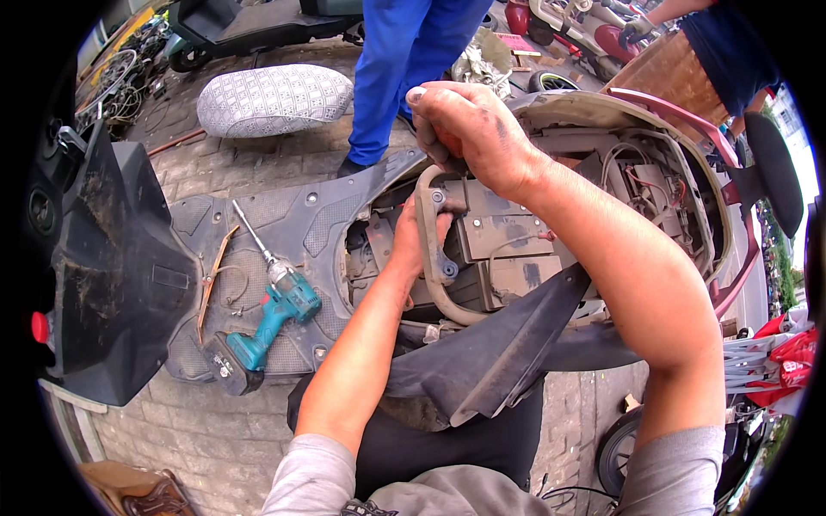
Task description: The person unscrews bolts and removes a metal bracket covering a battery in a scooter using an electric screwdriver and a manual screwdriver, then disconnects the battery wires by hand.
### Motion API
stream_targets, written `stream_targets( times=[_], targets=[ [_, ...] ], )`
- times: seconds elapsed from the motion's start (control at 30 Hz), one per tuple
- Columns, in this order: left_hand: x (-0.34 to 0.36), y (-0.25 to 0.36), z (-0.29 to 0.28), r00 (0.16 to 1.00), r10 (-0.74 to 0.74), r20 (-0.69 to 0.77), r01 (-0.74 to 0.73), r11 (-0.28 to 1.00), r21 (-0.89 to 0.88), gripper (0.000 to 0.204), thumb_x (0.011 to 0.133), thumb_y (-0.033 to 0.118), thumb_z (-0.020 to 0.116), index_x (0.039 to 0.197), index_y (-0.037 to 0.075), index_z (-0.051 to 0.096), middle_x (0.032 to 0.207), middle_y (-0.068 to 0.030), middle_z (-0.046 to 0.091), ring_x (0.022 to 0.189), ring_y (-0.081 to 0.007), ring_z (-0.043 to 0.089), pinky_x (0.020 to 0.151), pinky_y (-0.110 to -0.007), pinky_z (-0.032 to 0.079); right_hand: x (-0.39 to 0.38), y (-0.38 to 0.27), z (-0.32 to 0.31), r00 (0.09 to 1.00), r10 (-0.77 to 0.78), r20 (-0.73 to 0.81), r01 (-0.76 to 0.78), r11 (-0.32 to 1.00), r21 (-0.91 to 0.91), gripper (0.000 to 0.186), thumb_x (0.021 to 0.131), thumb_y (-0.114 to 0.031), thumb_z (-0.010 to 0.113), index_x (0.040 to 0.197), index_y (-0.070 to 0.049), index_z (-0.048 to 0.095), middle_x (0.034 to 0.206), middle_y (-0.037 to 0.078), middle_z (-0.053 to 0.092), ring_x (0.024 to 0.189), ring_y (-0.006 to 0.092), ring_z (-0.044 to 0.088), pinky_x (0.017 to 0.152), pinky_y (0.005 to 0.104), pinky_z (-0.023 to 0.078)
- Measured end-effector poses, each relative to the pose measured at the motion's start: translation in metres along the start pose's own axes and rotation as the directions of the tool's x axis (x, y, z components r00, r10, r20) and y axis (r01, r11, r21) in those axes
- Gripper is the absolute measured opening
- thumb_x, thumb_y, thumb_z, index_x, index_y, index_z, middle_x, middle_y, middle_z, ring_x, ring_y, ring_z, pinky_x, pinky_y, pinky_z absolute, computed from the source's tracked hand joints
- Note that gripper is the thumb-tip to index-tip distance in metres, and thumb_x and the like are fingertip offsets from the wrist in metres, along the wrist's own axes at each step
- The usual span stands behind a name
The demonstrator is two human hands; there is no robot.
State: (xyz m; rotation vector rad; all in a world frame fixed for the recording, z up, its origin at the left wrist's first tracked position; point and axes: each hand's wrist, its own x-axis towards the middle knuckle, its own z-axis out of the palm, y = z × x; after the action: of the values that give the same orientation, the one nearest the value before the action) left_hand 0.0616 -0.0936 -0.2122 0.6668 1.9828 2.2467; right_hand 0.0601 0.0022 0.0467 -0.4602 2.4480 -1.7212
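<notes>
An electric scooter stands across in front of me with its seat opening uncovered. Inside lie dusty batteries [497,230] with a cable running over them. A bent metal frame tube [422,215] arches over the opening. My left hand [411,236] reaches in beside this tube, its fingers partly hidden behind it. Above the tube's upper end is my right hand [473,129], closed, with its fingers curled under; what it holds, if anything, is hidden. On the scooter's footboard [331,211] rests a teal cordless driver [288,301] with a long bit.
A patterned seat [275,101] lies on the paving at the far left. Someone in blue trousers [383,77] stands just beyond the scooter. Another person's gloved hand [637,30] shows at the top right. A loose dark panel [495,361] hangs at the near side.
</notes>
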Motion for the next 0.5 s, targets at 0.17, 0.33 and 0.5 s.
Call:
stream_targets(
  times=[0.17,0.33,0.5],
  targets=[
    [-0.003,0.003,0.005,0.997,-0.068,-0.044,0.069,0.997,0.022,0.032,0.096,-0.001,0.068,0.128,0.0,0.069,0.12,-0.0051,0.074,0.114,-0.0165,0.068,0.106,-0.035,0.051,0.002,0.005,-0.002,0.998,-0.05,0.047,0.045,0.993,0.11,0.046,0.108,-0.043,0.054,0.081,-0.006,0.06,0.063,0.001,0.052,0.058,0.0115,0.048,0.056,0.0314,0.041],
    [-0.004,0.005,-0.002,1.0,0.004,-0.008,-0.003,0.998,0.063,0.032,0.097,0.001,0.068,0.129,0.001,0.069,0.125,-0.0066,0.072,0.117,-0.0177,0.067,0.108,-0.036,0.05,-0.002,0.013,0.001,1.0,-0.029,0.012,0.028,0.997,0.072,0.047,0.108,-0.042,0.054,0.077,-0.006,0.058,0.064,0.002,0.053,0.058,0.0112,0.049,0.056,0.0311,0.041],
    [-0.001,-0.007,-0.002,0.998,0.068,-0.007,-0.064,0.97,0.233,0.032,0.097,0.0,0.069,0.128,0.003,0.07,0.125,-0.0077,0.071,0.119,-0.0193,0.068,0.107,-0.036,0.051,-0.001,0.015,0.001,0.999,-0.042,-0.013,0.043,0.995,0.088,0.046,0.107,-0.04,0.055,0.077,-0.005,0.06,0.064,0.002,0.055,0.057,0.0112,0.049,0.056,0.0302,0.041]
  ],
)
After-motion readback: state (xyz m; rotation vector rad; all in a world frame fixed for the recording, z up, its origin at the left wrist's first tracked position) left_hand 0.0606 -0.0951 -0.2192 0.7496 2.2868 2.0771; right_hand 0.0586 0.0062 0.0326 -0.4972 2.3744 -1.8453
